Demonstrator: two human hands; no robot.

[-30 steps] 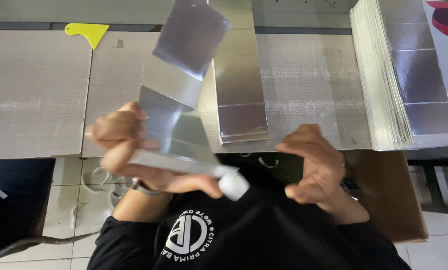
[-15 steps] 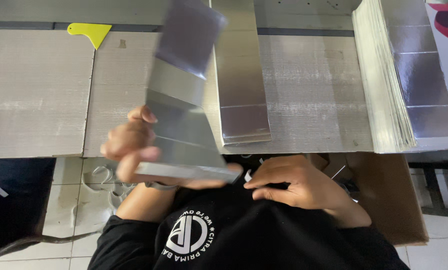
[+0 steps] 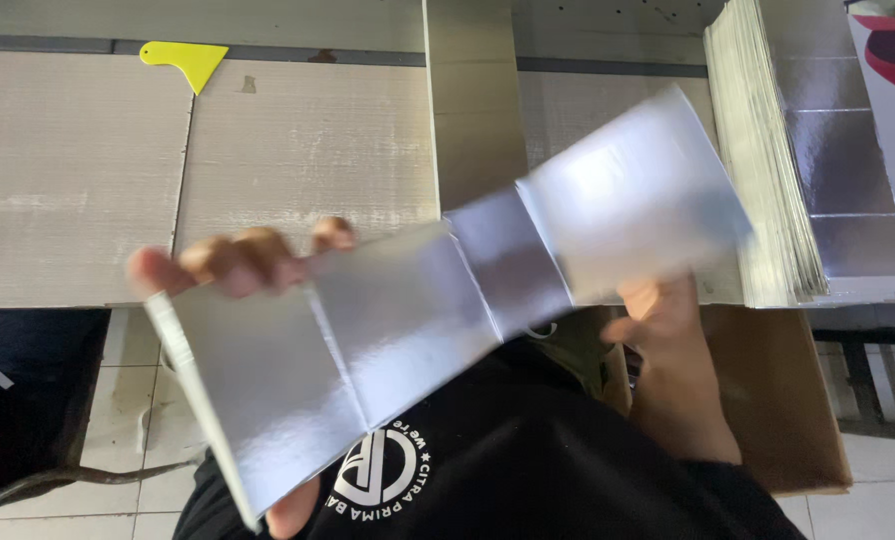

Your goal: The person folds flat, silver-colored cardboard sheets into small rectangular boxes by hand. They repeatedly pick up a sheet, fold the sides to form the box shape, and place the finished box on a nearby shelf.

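The person holds a long silver creased card blank (image 3: 418, 330) stretched out flat in the air above the near edge of the tabletop (image 3: 78, 180), its panels running from lower left up to the right. The left hand (image 3: 238, 262) curls its fingers over the blank's upper left edge and pinches that end panel, with a thumb tip showing under the bottom corner. The right hand (image 3: 663, 310) sits behind the blank's far right panel, supporting it; whether its fingers are closed on the panel is hidden. The step in hand looks like opening out or turning the blank before folding along its creases. To the blank's right stands a thick stack of silver sheets (image 3: 768, 150); far to its upper left lies a yellow scraper (image 3: 183, 60). Folding next would call for a firm grip at both ends and bending at the crease lines.
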